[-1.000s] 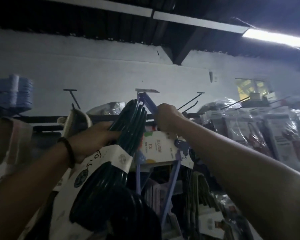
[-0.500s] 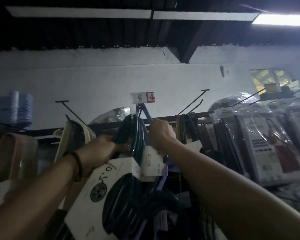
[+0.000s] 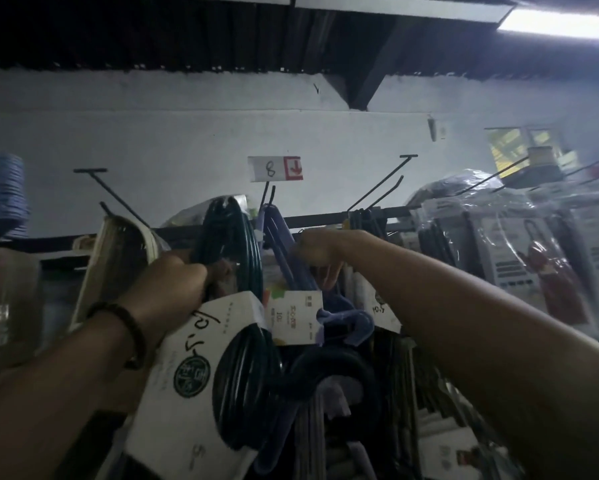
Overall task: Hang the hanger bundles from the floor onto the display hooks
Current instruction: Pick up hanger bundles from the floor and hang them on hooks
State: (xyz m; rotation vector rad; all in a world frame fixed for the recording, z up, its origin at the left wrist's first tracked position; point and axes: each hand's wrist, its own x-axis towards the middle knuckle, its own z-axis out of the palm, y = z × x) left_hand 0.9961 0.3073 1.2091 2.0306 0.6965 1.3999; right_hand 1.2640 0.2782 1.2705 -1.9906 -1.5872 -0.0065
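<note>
Within a white sleeve (image 3: 194, 358) sit dark hangers (image 3: 232, 237) gripped by the left hand (image 3: 173, 282)

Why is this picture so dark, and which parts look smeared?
Head view: the white ceiling strip light at top right is blown out, yet everything below is dim. The right hand is motion-blurred; the left hand gripping the dark green plastic hanger bundle looks sharper. The clear plastic wrapping at right glints.
</note>
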